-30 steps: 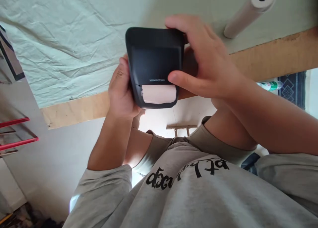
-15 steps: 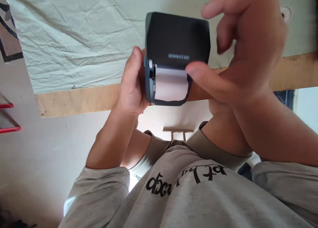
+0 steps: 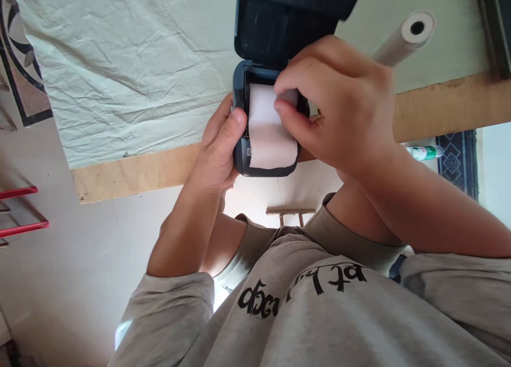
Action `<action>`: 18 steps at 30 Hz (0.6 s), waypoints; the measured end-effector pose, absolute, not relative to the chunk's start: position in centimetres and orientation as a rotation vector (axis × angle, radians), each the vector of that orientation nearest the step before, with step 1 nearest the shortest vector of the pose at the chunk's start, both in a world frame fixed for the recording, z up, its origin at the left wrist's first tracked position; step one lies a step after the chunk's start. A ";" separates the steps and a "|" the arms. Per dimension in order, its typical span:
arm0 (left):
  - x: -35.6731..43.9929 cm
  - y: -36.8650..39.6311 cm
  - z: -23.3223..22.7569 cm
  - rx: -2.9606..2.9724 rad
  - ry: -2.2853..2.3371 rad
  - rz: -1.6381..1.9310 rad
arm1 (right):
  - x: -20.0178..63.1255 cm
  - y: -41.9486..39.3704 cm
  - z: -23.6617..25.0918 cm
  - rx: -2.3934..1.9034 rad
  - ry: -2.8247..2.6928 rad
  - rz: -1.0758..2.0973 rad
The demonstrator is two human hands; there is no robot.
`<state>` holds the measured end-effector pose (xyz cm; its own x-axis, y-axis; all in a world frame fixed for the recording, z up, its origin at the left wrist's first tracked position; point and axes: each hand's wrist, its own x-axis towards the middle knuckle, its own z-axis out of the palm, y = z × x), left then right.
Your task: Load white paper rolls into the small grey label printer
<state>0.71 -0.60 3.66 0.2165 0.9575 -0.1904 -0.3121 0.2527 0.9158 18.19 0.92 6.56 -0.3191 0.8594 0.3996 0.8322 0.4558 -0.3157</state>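
Observation:
My left hand (image 3: 221, 148) is wrapped round the side of a dark label printer (image 3: 238, 84), thumb along its edge. The printer's black lid (image 3: 287, 31) stands swung up, its top cut off by the frame. Inside the compartment lies a white paper roll (image 3: 261, 103), its loose end hanging over the printer's front. My right hand (image 3: 339, 100) is at the compartment's right side, with thumb and forefinger pinched close together on the roll. Its other fingers are curled near the lid and hide the printer's right part.
Under the printer is a table with a pale green cloth (image 3: 139, 74) and a bare wooden edge (image 3: 139, 172). A white roll (image 3: 399, 42) with a dark core stands on the right. A dark-framed object (image 3: 495, 31) lies at the far right. Red bars (image 3: 24, 231) show low on the left.
The printer's lid has been swung open, uncovering the roll inside. My right hand has moved left and down from beside the lid to the roll. My left hand still holds the printer.

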 end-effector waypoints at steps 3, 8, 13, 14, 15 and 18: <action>0.7 -0.6 4.1 0.925 0.967 1.062 | 17.8 0.6 7.8 -1.609 -2.338 0.194; 0.6 -0.5 4.2 1.004 0.987 1.019 | 17.5 0.3 9.5 -1.869 -2.371 0.342; 0.6 -0.5 3.5 1.034 0.949 0.956 | 18.5 0.3 8.5 -1.675 -2.447 0.305; 0.6 -0.5 3.4 1.019 0.944 0.976 | 18.9 0.2 8.3 -1.566 -2.414 0.318; 0.6 -0.5 3.4 1.001 0.941 1.002 | 19.3 0.1 8.2 -1.463 -2.357 0.362; 0.5 -0.7 3.5 0.938 0.992 1.069 | 20.4 0.0 8.3 -1.173 -2.119 0.773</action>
